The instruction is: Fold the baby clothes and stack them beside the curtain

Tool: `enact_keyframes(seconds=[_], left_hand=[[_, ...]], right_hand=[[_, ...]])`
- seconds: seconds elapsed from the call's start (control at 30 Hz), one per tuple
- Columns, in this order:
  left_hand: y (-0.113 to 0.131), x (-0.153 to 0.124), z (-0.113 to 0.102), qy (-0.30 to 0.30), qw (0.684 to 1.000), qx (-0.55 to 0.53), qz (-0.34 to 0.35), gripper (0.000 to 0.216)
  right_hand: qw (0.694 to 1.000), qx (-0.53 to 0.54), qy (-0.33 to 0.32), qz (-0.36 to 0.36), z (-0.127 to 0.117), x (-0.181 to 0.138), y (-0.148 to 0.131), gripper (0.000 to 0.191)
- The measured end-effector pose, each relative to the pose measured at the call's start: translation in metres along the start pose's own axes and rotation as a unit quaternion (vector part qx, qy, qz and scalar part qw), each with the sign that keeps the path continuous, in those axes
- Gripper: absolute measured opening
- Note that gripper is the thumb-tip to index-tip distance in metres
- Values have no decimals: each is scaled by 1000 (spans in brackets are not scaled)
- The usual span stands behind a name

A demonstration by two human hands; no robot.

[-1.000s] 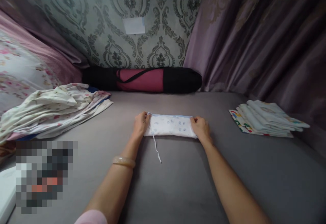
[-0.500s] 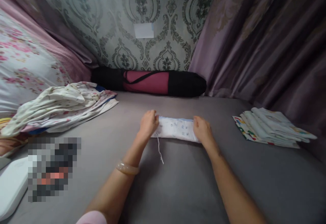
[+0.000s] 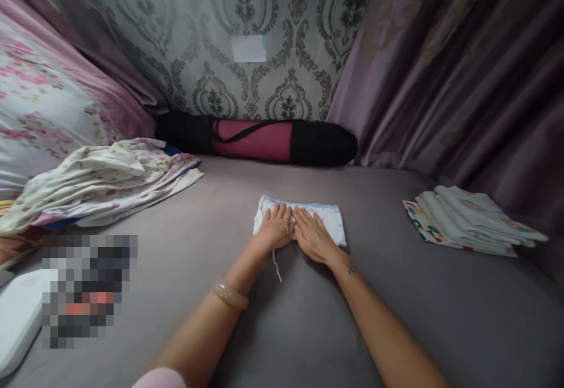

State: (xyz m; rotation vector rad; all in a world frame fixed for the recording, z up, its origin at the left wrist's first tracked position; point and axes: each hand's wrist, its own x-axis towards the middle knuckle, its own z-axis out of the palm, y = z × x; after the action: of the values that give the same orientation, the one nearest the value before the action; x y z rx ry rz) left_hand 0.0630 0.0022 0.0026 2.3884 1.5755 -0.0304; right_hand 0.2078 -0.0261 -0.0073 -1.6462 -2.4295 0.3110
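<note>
A small white cloth garment (image 3: 331, 218), folded into a flat rectangle with a blue edge and a faint print, lies on the grey bed sheet (image 3: 220, 200). Flat on its left half rests my left hand (image 3: 278, 227), fingers stretched out. My right hand (image 3: 312, 236) presses beside it with straight fingers, the two hands nearly touching at the middle of the cloth. A white drawstring (image 3: 277, 266) trails from the near edge of the garment, below my left wrist. Both palms cover part of the fabric.
To the right sits a stack of folded cloths (image 3: 471, 217). Rumpled patterned clothes (image 3: 118, 170) are heaped at the left, near a floral pillow (image 3: 39, 100). A black and maroon long bag (image 3: 255, 140) lies against the wall. A white object (image 3: 22, 317) and a blurred patch occupy the lower left.
My hands have let go of the garment's two ends and moved inward to its middle, fingers now flat on top. The garment stays in about the same place.
</note>
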Motion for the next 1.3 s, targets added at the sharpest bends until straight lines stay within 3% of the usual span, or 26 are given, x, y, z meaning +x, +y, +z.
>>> enact_keyframes(seconds=[0.13,0.37,0.6,0.8,1.03,1.17,1.3], left_hand=[[-1,-1,3,15,1000,-2,-15,60],[-1,-1,17,123,989,16,-84,73],[-9,-3,17,142,982,21,-125,94],[-24,-4,14,113,986,-14,-120,105],[-57,-7,-2,19,995,-88,-31,99],[-82,-19,-19,-19,987,-158,20,106],[-103,-34,-35,6,988,-153,-25,104]], right_hand=[[999,-5,-5,33,-2,0,-3,57],[994,-31,5,100,-3,-2,3,61],[988,-74,8,134,-3,-4,16,61],[981,-93,25,168,-4,-9,31,61],[972,-59,49,223,-3,-17,57,62],[966,-8,106,235,-1,-16,69,63],[952,55,152,260,-3,-13,74,67]])
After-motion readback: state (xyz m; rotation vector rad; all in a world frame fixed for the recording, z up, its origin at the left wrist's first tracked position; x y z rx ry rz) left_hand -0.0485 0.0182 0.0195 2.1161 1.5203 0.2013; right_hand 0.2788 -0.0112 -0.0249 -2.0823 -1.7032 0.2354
